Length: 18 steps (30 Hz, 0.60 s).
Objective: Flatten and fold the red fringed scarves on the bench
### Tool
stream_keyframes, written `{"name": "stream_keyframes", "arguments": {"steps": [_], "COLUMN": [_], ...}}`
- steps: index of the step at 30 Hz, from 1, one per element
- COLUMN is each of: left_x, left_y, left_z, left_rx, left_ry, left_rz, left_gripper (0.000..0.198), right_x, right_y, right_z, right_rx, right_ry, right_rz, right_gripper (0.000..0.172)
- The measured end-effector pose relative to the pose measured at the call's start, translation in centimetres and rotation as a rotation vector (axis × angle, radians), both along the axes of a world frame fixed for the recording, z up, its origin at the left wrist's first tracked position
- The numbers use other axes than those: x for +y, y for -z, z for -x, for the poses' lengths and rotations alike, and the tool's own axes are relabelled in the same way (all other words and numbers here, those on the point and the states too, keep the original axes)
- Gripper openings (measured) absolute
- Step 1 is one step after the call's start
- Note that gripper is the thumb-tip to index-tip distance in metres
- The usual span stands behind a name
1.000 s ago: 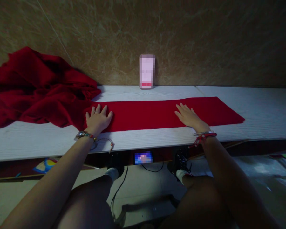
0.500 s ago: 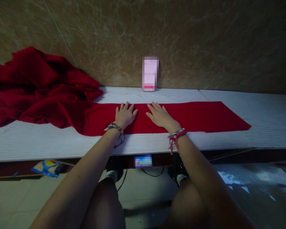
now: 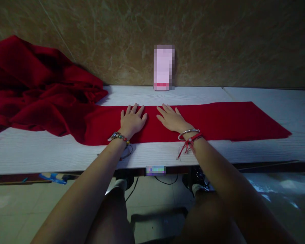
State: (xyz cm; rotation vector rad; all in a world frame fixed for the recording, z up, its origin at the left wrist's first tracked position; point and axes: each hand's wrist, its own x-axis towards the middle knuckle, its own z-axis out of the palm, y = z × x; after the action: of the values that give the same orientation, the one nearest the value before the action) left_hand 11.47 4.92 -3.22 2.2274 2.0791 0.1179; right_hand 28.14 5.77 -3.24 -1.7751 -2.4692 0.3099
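Evidently both hands are pressing down rather than gripping. The left hand (image 3: 132, 120) and the right hand (image 3: 171, 119) lie palm-down, side by side and just apart, on the red cloth strip (image 3: 223, 120). Their fingers are spread, straight and pointing toward the wall (image 3: 231, 40). Neither hand has closed on anything; the cloth is only under the palms.

The strip runs flat along the white wood-grain worktop (image 3: 40, 156), parallel to its near edge. Its right end is cut square and lies well to the right of the hands. At its left end it runs into a crumpled red heap (image 3: 35, 88) piled against the wall, seemingly the same cloth. Flat palms at the middle of the strip look suited to keeping that stretch smooth and pinned to the board.

Both forearms reach forward from below and converge on the strip. A beaded bracelet (image 3: 118, 136) sits on the left wrist, and a silver bangle (image 3: 188, 132) with a red cord is on the right. A small pink upright object (image 3: 163, 67), blurred out, leans against the wall behind the hands.
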Motion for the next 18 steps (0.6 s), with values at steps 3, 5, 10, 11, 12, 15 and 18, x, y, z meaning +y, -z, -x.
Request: {"name": "stream_keyframes", "arguments": {"steps": [3,5,10,11,12,15,18], "left_x": [0.2,0.3,0.6,0.7,0.7,0.6,0.4], "left_y": [-0.2,-0.2,0.4,0.6,0.6,0.6,0.4], "left_z": [1.1,2.7,7.0,7.5,7.8,7.9,7.5], "left_rx": [-0.017,-0.024,-0.029,-0.026,-0.019,0.003,-0.003], "left_ry": [-0.047,-0.107,-0.21,-0.215,-0.22,-0.242,-0.244], "left_rz": [0.016,0.018,-0.049,-0.06,-0.063,-0.047,-0.048], "left_gripper": [0.058,0.06,0.063,0.064,0.065,0.066,0.065], "right_x": [0.3,0.5,1.1,1.3,1.4,1.6,1.3], "right_y": [0.3,0.5,1.1,1.3,1.4,1.4,0.8], "right_z": [-2.4,-4.4,-10.2,-11.2,-12.0,-13.3,-13.7], "right_rx": [-0.015,-0.047,-0.086,-0.086,-0.086,-0.111,-0.146], "right_ry": [0.073,0.132,0.257,0.278,0.291,0.303,0.328], "right_rz": [-0.008,-0.005,-0.045,-0.062,-0.076,-0.094,-0.076], "right_gripper": [0.057,0.058,0.06,0.06,0.061,0.06,0.056]}}
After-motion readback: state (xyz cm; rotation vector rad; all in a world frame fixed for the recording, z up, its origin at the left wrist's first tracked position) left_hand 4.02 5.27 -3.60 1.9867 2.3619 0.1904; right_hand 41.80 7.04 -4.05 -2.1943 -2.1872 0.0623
